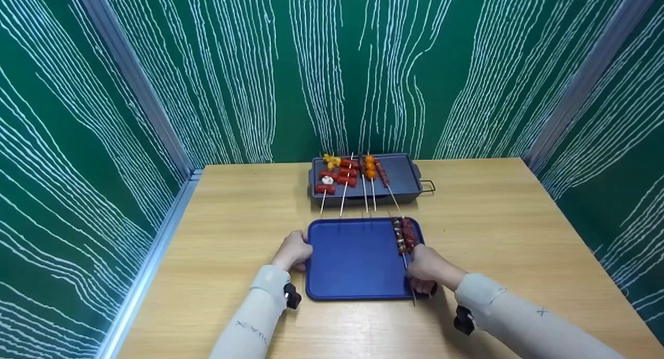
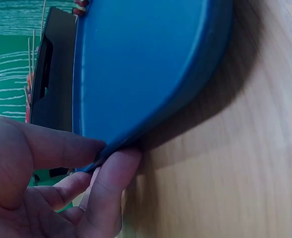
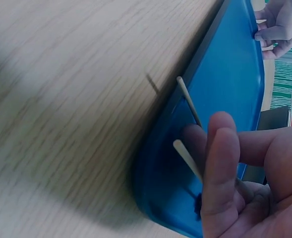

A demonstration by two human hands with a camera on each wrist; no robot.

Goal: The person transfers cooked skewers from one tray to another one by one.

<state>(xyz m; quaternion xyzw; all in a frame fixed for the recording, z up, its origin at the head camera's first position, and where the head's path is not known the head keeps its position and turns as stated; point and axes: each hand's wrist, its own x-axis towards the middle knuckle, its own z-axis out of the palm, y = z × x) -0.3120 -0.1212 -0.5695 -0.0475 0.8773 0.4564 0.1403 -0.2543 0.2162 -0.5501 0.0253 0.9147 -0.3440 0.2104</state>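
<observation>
My left hand (image 1: 293, 249) pinches the left rim of a blue tray (image 1: 353, 260) between thumb and fingers. In the left wrist view the thumb lies over the rim and the fingers beneath it. At the tray's right side my right hand (image 1: 428, 265) holds a red meat skewer (image 1: 408, 233), its fingers curled over the stick. Beside it a skewer of dark and pale pieces (image 1: 399, 237) lies along the tray, its stick running past the hand. Two stick ends (image 3: 184, 153) poke out by the fingers in the right wrist view.
Behind the tray stands a dark grill box (image 1: 399, 167) with a wire handle (image 1: 428, 186) at its right. On it lie several skewers, with red sausage pieces (image 1: 346, 180), orange balls (image 1: 370, 167) and thin meat (image 1: 382, 173). Green walls with white lines (image 1: 306, 89) enclose the wooden table (image 1: 233, 203).
</observation>
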